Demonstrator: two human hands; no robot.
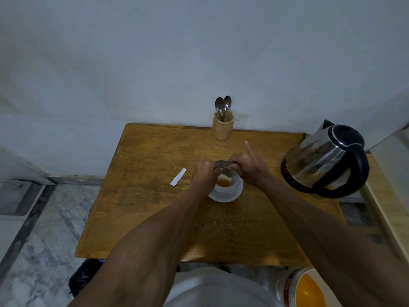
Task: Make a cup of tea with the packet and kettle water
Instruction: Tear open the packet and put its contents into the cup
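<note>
A dark packet (222, 164) is held above the far rim of the cup (225, 181), at the middle of the table (143, 207). The packet is pinched at its two ends: the left hand (202, 173) is closed on the left end, the right hand (247, 168) on the right end, with the right forefinger stuck out toward 12 o'clock. Only a short dark strip of the packet is seen between the fingers; its print and its opening are hidden. The cup's left side is covered by the left hand, and part of its far rim by the packet. Inside it an orange-brown patch is seen; whether this is powder or liquid cannot be told. The cup stands on a white saucer (228, 194).

At 9 o'clock from the cup, apart from it, a small white strip (178, 180) lies flat on the table. At 12 o'clock, at the table's far edge, two spoons (223, 105) stand bowls-up in a wooden holder (223, 128). At 3 o'clock the steel kettle (324, 159) stands with its lid shut; its base is hidden by the body. At the lower right a bucket (307, 289) is cut off by the frame.
</note>
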